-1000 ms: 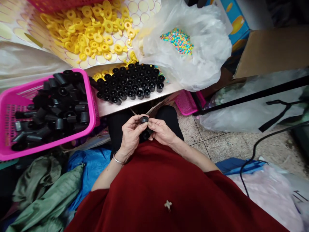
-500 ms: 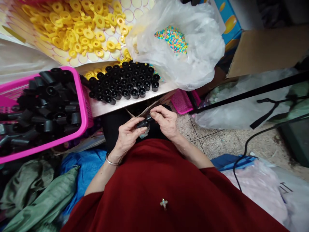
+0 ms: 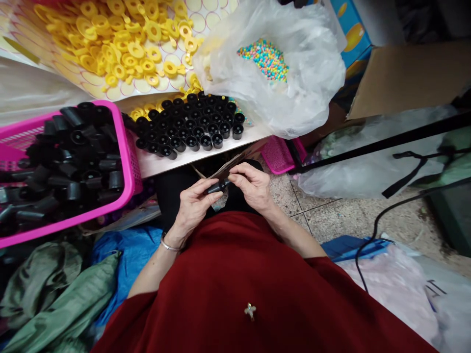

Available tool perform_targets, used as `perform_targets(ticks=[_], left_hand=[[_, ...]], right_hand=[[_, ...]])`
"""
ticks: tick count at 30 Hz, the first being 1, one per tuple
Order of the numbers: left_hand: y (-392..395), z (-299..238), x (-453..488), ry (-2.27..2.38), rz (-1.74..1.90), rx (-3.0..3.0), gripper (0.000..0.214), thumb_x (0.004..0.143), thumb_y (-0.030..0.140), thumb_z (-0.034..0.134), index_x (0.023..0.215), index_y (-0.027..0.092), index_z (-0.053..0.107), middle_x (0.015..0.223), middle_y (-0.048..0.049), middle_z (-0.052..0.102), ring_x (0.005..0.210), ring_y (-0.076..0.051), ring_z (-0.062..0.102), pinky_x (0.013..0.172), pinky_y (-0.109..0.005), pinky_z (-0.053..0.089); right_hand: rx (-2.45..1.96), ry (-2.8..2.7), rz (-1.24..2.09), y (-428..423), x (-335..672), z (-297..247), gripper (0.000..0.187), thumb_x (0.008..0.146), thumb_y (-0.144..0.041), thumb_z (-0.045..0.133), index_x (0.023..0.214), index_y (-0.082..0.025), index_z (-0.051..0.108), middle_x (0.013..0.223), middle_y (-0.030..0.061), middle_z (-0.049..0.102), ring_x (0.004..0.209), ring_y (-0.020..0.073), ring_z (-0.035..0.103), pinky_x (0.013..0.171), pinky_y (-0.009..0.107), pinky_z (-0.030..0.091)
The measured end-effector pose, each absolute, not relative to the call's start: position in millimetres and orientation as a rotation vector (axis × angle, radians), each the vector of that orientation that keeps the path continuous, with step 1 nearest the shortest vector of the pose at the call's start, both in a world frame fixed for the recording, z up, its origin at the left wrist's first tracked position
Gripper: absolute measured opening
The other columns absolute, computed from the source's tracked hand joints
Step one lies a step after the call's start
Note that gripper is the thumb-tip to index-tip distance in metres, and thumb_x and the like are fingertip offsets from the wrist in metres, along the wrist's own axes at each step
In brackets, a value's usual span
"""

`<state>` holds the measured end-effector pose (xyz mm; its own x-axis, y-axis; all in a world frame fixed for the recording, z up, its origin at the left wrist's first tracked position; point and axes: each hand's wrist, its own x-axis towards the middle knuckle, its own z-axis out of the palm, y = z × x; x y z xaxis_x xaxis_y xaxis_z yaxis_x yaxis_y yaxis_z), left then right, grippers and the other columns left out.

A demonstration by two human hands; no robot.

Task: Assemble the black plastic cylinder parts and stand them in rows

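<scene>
Over my lap, my left hand [image 3: 194, 202] is closed around a black plastic tube [image 3: 216, 188], thumb on one side and fingers on the other. My right hand [image 3: 253, 187] pinches at the tube's right end; whether a separate small part sits between those fingertips I cannot make out. Just beyond both hands, on the table edge, stand rows of short black plastic cups [image 3: 198, 122], their round hollow ends up. To the left, a pink basket [image 3: 127, 181] holds a heap of loose black tubular pieces [image 3: 69, 157].
Yellow ring-shaped pieces [image 3: 128, 49] lie heaped on patterned paper at the back. A white plastic bag [image 3: 309, 78] holds small coloured beads [image 3: 268, 61]. A pink tray [image 3: 276, 154] is below the table's right end. A black cable [image 3: 375, 223] crosses the right side.
Both hands stay almost in place over the lap. The black tube has turned slightly, and the right fingertips have shifted a little at its end.
</scene>
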<state>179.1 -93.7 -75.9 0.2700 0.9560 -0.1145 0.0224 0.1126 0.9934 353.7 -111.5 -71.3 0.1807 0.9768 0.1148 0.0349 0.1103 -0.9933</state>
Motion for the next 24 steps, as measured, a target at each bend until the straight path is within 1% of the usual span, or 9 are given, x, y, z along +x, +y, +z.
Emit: perform_targets(ticks=[5, 8, 11, 14, 18, 20, 21, 23, 24], left_hand=[[-95.8, -75.9, 180.6, 1.116, 0.952, 1.125, 0.036, 0.057, 0.033, 0.088, 0.087, 0.017, 0.077, 0.079, -0.0049, 0.072, 0.061, -0.012, 0.062, 0.059, -0.024, 0.055], [-96.6, -73.6, 182.3, 1.119, 0.954, 1.074, 0.035, 0.055, 0.031, 0.089, 0.083, 0.016, 0.076, 0.074, -0.0040, 0.072, 0.057, -0.011, 0.061, 0.057, -0.023, 0.055], [-96.6, -72.0, 184.0, 1.119, 0.955, 1.035, 0.035, 0.054, 0.030, 0.090, 0.082, 0.016, 0.076, 0.071, -0.0039, 0.071, 0.054, -0.010, 0.060, 0.052, -0.022, 0.053], [-96.5, -73.7, 185.3, 1.124, 0.935, 0.996, 0.035, 0.055, 0.031, 0.089, 0.082, 0.015, 0.076, 0.063, -0.0025, 0.068, 0.049, -0.009, 0.055, 0.046, -0.020, 0.049], [-95.9, -77.9, 185.8, 1.110, 0.909, 0.981, 0.035, 0.057, 0.032, 0.089, 0.085, 0.014, 0.077, 0.058, -0.0009, 0.064, 0.045, -0.007, 0.051, 0.044, -0.019, 0.045], [-95.1, -78.7, 185.0, 1.099, 0.927, 1.056, 0.036, 0.057, 0.032, 0.089, 0.087, 0.015, 0.077, 0.066, -0.0020, 0.067, 0.050, -0.008, 0.055, 0.049, -0.020, 0.049], [-94.6, -79.1, 184.3, 1.089, 0.942, 1.125, 0.037, 0.057, 0.032, 0.088, 0.089, 0.016, 0.077, 0.073, -0.0033, 0.069, 0.057, -0.010, 0.059, 0.054, -0.021, 0.052], [-93.6, -80.8, 182.8, 1.069, 0.988, 1.319, 0.039, 0.061, 0.034, 0.087, 0.096, 0.019, 0.077, 0.091, -0.0061, 0.071, 0.077, -0.015, 0.067, 0.068, -0.025, 0.057], [-93.1, -82.9, 182.2, 1.068, 1.008, 1.442, 0.040, 0.064, 0.036, 0.085, 0.100, 0.020, 0.076, 0.099, -0.0073, 0.071, 0.087, -0.017, 0.068, 0.074, -0.026, 0.057]], right_hand=[[-1.210, -1.209, 0.980, -110.9, 355.3, -71.7, 0.020, 0.084, -0.041, 0.066, 0.080, -0.022, 0.069, 0.077, 0.0010, 0.061, 0.071, 0.0140, 0.056, 0.072, 0.031, 0.049], [-1.201, -1.164, 0.988, -111.1, 355.6, -72.4, 0.019, 0.085, -0.040, 0.066, 0.081, -0.022, 0.068, 0.077, 0.0010, 0.061, 0.071, 0.0139, 0.056, 0.072, 0.031, 0.049], [-1.172, -1.174, 1.003, -111.8, 357.0, -74.1, 0.019, 0.084, -0.041, 0.067, 0.082, -0.023, 0.069, 0.080, 0.0018, 0.062, 0.075, 0.0152, 0.057, 0.075, 0.033, 0.049], [-1.168, -1.178, 1.018, -112.9, 358.8, -76.6, 0.023, 0.083, -0.046, 0.067, 0.084, -0.023, 0.069, 0.083, 0.0030, 0.063, 0.078, 0.0166, 0.057, 0.078, 0.035, 0.050], [-1.199, -1.185, 0.971, -114.2, 357.3, -81.8, 0.023, 0.084, -0.045, 0.067, 0.084, -0.022, 0.071, 0.083, 0.0034, 0.065, 0.077, 0.0162, 0.058, 0.075, 0.034, 0.050], [-1.180, -1.203, 0.974, -114.5, 354.8, -84.6, 0.021, 0.084, -0.043, 0.068, 0.085, -0.022, 0.072, 0.084, 0.0036, 0.066, 0.077, 0.0163, 0.060, 0.075, 0.033, 0.051], [-1.167, -1.206, 0.987, -114.7, 353.5, -85.7, 0.021, 0.084, -0.043, 0.068, 0.087, -0.022, 0.072, 0.085, 0.0040, 0.067, 0.078, 0.0166, 0.061, 0.077, 0.033, 0.051], [-1.164, -1.186, 1.038, -115.4, 351.0, -87.5, 0.025, 0.084, -0.045, 0.067, 0.093, -0.023, 0.074, 0.092, 0.0054, 0.070, 0.084, 0.0181, 0.063, 0.082, 0.035, 0.052], [-1.176, -1.159, 1.077, -115.9, 349.8, -88.3, 0.030, 0.085, -0.048, 0.066, 0.098, -0.023, 0.074, 0.097, 0.0065, 0.070, 0.089, 0.0192, 0.064, 0.087, 0.037, 0.052]])
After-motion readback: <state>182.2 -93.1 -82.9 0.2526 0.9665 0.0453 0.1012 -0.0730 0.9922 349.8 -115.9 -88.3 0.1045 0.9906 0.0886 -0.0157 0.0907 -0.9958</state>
